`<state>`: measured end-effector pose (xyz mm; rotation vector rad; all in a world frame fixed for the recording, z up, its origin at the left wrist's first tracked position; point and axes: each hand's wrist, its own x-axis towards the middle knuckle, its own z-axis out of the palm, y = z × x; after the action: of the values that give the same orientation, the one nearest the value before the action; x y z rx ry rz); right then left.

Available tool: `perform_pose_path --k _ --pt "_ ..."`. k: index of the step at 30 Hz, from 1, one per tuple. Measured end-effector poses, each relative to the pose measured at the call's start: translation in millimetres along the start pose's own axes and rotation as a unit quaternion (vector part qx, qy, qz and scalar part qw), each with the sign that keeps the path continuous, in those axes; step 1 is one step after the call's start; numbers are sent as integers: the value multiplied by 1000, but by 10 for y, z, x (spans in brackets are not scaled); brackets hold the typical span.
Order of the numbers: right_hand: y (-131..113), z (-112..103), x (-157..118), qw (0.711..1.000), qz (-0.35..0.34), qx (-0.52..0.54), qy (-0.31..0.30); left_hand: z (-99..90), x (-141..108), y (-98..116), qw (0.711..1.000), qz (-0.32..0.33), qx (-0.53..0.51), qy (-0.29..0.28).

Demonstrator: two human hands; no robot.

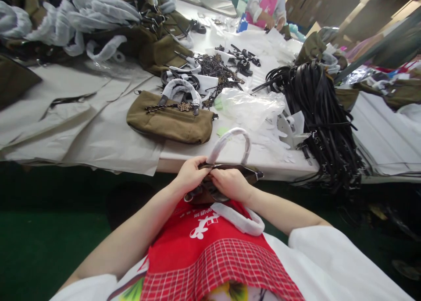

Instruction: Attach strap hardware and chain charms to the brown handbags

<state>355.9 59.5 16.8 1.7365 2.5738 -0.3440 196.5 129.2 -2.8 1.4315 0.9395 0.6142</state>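
A handbag [226, 166] with a zipped top rests against my red apron at the table's front edge. My left hand [191, 174] is closed on the bag's zip edge at its left end. Close beside it, my right hand [231, 183] pinches the same zip edge; the fingertips nearly meet, and whatever small part lies between them is hidden. One white-wrapped handle [232, 138] arches up behind the hands, and the other wrapped handle [241, 220] hangs down over the apron. An olive handbag [171, 120] with wrapped handles and a flower charm lies just beyond, on the table.
Olive bags with white-wrapped handles [98, 11] are heaped at the back left. Black straps [319, 112] hang over the table edge at right. Chain charms [219, 70] and clear plastic bags [250, 108] lie mid-table. A co-worker in a pink apron [268, 5] works across the table.
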Motion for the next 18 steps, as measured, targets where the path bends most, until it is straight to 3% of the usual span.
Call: perform_pose_path --k 4,8,11,18 --pt "30 -1 -69 1000 -8 -7 26 -1 3 6 1000 0 -1 1" --pt "47 20 -7 998 -40 -2 -41 57 4 19 1000 4 3 -2" --pt "15 45 86 996 -8 -7 -84 109 0 13 1000 11 17 2" --pt "-107 100 279 993 67 -21 -93 117 -7 -5 1000 10 24 6"
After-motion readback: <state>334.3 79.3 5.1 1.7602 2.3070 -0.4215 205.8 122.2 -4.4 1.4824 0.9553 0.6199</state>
